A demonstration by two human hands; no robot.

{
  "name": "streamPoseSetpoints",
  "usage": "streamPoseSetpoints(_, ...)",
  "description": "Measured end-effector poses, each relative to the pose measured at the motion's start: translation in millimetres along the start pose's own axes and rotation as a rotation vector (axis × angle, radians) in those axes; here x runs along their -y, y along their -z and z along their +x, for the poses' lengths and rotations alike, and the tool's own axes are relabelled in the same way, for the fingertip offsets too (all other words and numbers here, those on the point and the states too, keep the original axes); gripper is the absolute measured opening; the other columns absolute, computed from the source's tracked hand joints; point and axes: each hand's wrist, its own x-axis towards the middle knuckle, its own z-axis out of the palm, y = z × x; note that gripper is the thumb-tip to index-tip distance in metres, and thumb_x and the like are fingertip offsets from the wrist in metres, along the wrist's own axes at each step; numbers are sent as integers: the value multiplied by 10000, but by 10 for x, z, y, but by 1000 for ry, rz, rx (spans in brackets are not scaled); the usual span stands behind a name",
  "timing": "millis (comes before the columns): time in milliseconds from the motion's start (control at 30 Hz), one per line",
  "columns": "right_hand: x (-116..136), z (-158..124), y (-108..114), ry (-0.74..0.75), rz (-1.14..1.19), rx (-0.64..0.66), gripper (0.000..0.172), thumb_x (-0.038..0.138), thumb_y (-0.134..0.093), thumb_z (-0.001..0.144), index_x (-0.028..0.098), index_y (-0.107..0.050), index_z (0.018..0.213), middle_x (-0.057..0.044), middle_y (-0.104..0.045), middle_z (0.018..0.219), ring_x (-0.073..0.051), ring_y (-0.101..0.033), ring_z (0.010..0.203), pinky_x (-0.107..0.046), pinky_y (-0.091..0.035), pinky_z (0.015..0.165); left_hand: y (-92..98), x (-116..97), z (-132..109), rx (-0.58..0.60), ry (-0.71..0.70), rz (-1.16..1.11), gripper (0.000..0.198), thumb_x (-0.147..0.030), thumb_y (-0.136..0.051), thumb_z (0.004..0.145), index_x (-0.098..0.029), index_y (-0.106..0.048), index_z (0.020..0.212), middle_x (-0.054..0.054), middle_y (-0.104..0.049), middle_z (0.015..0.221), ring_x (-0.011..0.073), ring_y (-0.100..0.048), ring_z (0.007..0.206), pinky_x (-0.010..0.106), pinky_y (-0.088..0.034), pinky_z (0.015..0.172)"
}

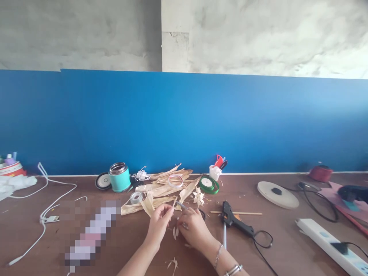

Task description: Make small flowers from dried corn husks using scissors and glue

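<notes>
My left hand pinches a pale dried corn husk strip above the brown table. My right hand is closed around scissors, whose blades point up-left toward the husk. Both hands sit close together at the table's front middle. Just behind them lies a pile of dried husks, with a small husk flower to the right. Husk scraps lie near my left forearm.
A black glue gun and a wooden stick lie right of my hands. Green ribbon roll, pen cup, teal container, tape rolls, white cables, round white disc and power strip surround them.
</notes>
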Motion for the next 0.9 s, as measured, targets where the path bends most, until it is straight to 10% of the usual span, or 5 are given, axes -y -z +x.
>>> streamPoseSetpoints(900, -5, -40, 46, 94, 295, -538, 145, 106, -512, 788, 208, -603, 741, -29, -660, 750, -186, -592, 755, -312, -454, 716, -45, 82, -2, 60, -135, 186, 269, -427, -636, 687, -176, -587, 604, -6, -573, 543, 153, -511, 526, 242, -380, 513)
